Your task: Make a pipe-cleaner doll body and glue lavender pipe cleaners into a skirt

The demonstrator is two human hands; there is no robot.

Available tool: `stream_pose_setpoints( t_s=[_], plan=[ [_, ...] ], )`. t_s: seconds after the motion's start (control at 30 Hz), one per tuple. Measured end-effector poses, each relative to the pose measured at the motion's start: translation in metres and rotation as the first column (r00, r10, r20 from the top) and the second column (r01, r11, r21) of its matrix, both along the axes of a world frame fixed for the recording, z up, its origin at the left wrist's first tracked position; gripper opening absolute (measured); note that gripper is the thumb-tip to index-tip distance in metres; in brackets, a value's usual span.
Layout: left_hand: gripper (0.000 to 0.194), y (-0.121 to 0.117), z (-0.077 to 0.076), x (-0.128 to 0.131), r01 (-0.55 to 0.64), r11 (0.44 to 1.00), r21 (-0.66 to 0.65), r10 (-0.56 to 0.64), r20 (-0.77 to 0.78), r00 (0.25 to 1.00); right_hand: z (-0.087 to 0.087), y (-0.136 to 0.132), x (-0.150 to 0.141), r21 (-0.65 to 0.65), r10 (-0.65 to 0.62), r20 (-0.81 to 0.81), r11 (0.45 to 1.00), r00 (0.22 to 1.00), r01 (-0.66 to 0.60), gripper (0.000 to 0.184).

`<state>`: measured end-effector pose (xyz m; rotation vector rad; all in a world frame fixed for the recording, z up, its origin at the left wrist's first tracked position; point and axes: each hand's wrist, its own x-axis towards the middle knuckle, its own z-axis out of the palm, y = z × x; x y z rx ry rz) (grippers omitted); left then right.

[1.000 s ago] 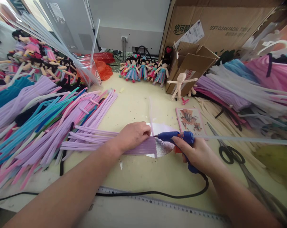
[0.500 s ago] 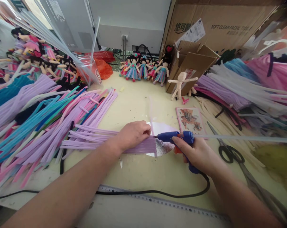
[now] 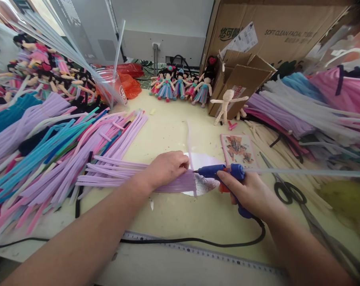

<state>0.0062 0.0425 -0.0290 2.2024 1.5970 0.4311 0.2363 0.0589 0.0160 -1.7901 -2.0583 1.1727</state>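
Lilac pipe cleaners (image 3: 138,178) lie side by side in a flat row, and the left hand (image 3: 167,169) presses down on their right ends, fingers close together and curled over the row. Just right of those fingertips the right hand (image 3: 251,194) grips a blue glue gun (image 3: 224,174), fingers wrapped round the handle and one on the trigger, its nozzle touching or almost touching the row's cut edge above a silvery sheet (image 3: 202,184). As I judge it, the nozzle sits so near the left fingertips that a small slip could burn them, and glue running past the ends would foul the sheet or string across the yellow table (image 3: 174,214). The gun's black cord (image 3: 197,240) loops along the near edge and could snag the right forearm. Open room lies near the person and toward the far middle; heaps of coloured pipe cleaners (image 3: 43,151) crowd the left, scissors (image 3: 287,192) and paler bundles (image 3: 301,115) the right, small dolls (image 3: 180,88) the far side.
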Motion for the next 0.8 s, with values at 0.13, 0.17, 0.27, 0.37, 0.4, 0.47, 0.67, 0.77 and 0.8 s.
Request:
stream_pose_setpoints(
  t_s=[0.13, 0.17, 0.27, 0.37, 0.4, 0.47, 0.67, 0.77, 0.8],
  plan=[
    [0.014, 0.000, 0.000, 0.000, 0.007, 1.000, 0.003, -0.007, -0.004, 1.000, 0.000, -0.001, 0.000, -0.009, -0.016, 0.010, 1.000, 1.000, 0.016, 0.043],
    [0.014, 0.000, -0.001, 0.000, 0.009, 1.000, 0.004, -0.009, -0.002, 1.000, 0.000, -0.001, 0.000, -0.010, -0.020, 0.007, 1.000, 1.000, 0.020, 0.043],
    [0.013, 0.000, -0.002, -0.001, 0.011, 1.000, 0.009, -0.011, -0.001, 1.000, -0.001, -0.001, 0.000, -0.006, -0.023, -0.002, 1.000, 1.000, 0.023, 0.043],
    [0.013, 0.000, -0.002, -0.002, 0.018, 1.000, 0.020, -0.018, -0.011, 1.000, -0.005, 0.001, 0.001, -0.008, -0.006, -0.002, 1.000, 1.000, 0.006, 0.043],
    [0.013, 0.000, -0.002, -0.001, 0.022, 1.000, 0.021, -0.021, -0.016, 1.000, -0.006, 0.001, 0.002, -0.013, -0.004, 0.003, 1.000, 1.000, 0.004, 0.044],
    [0.013, 0.000, -0.001, -0.001, 0.026, 1.000, 0.017, -0.026, -0.022, 0.999, -0.008, 0.003, 0.004, -0.021, -0.013, 0.015, 1.000, 1.000, 0.013, 0.045],
    [0.014, 0.002, -0.002, -0.002, 0.023, 0.999, 0.026, -0.022, -0.014, 1.000, -0.016, 0.008, 0.010, -0.010, -0.023, -0.004, 1.000, 1.000, 0.023, 0.046],
    [0.013, 0.002, -0.003, -0.002, 0.023, 1.000, 0.019, -0.023, -0.022, 0.999, -0.022, 0.013, 0.012, -0.021, -0.049, -0.013, 0.999, 0.999, 0.048, 0.048],
    [0.014, 0.002, -0.003, -0.001, 0.023, 1.000, 0.017, -0.023, -0.023, 0.999, -0.024, 0.015, 0.012, -0.029, -0.069, -0.023, 0.997, 0.997, 0.068, 0.049]
  ],
)
